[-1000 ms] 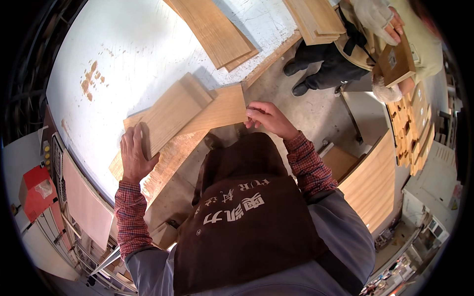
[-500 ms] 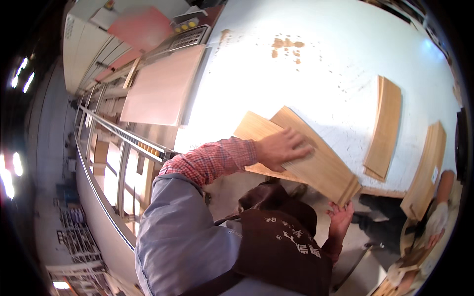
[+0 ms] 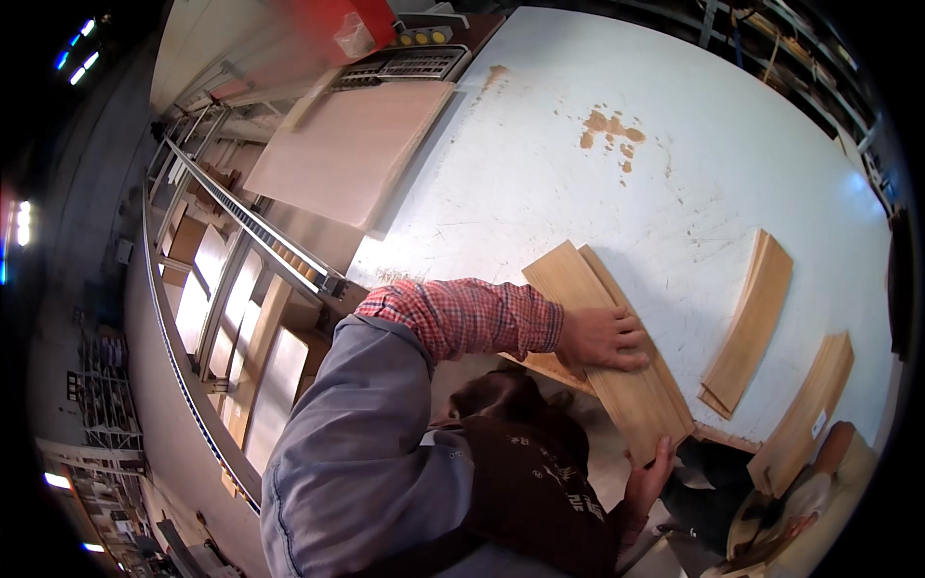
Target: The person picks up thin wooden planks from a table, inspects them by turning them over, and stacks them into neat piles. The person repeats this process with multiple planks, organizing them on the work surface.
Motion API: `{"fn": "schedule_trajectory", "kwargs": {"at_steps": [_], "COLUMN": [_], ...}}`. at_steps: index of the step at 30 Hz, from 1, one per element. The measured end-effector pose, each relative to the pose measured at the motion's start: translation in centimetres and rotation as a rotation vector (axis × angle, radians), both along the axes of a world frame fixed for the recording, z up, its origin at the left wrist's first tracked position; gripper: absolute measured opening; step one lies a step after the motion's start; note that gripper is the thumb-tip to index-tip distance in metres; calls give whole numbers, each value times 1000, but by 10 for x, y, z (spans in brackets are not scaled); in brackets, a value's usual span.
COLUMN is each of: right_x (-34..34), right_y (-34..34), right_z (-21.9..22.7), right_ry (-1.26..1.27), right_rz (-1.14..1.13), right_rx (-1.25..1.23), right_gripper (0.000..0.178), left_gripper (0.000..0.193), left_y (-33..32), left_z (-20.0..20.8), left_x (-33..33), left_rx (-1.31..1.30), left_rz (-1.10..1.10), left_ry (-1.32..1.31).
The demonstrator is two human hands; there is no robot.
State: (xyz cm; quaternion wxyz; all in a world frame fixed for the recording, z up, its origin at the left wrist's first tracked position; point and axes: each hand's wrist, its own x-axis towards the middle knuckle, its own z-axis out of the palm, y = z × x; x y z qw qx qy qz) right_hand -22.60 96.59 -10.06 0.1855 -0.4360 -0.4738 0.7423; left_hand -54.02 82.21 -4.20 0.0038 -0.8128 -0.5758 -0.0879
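Two wooden boards (image 3: 641, 405), light brown and long, lie stacked at the table's near edge. The upper one sits slightly askew, so a strip of the lower board (image 3: 605, 275) shows along its far right side. My left hand (image 3: 605, 339) rests palm down across the upper board, its fingers laid over the surface towards the right edge. At the boards' near end, my right hand (image 3: 652, 474) grips the corner with thumb and fingers; part of that grip is hidden beneath the wood.
Another small stack of boards (image 3: 750, 323) lies to the right on the white table (image 3: 540, 183). Beyond it, a co-worker's gloved hand (image 3: 807, 496) is beside more boards (image 3: 805, 414). A metal roller frame (image 3: 255, 231) and a pinkish panel (image 3: 347, 144) stand at left.
The upper board has turned closer into line with the lower one. My left hand's fingers, spread and blurred before, now lie closer together on it. My right hand has closed in on the near end.
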Motion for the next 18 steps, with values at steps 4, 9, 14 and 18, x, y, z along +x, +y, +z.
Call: {"fn": "schedule_trajectory", "kwargs": {"at_steps": [4, 9, 14, 18], "right_x": [2, 21, 16, 13], "right_y": [4, 16, 20, 21], "right_z": [1, -37, -27, -29], "right_ry": [-25, -173, -101, -106], "right_rz": [21, 199, 214, 207], "right_rx": [-11, 526, 421, 349], "right_gripper": [65, 63, 58, 64], "left_gripper": [108, 105, 103, 103], "left_y": [-2, -3, -4, -5], "left_z": [-1, -4, -6, -7], "left_x": [3, 5, 6, 6], "left_rx": [9, 6, 12, 33], "left_rz": [22, 33, 51, 55], "left_ry": [-15, -37, -38, -41]}}
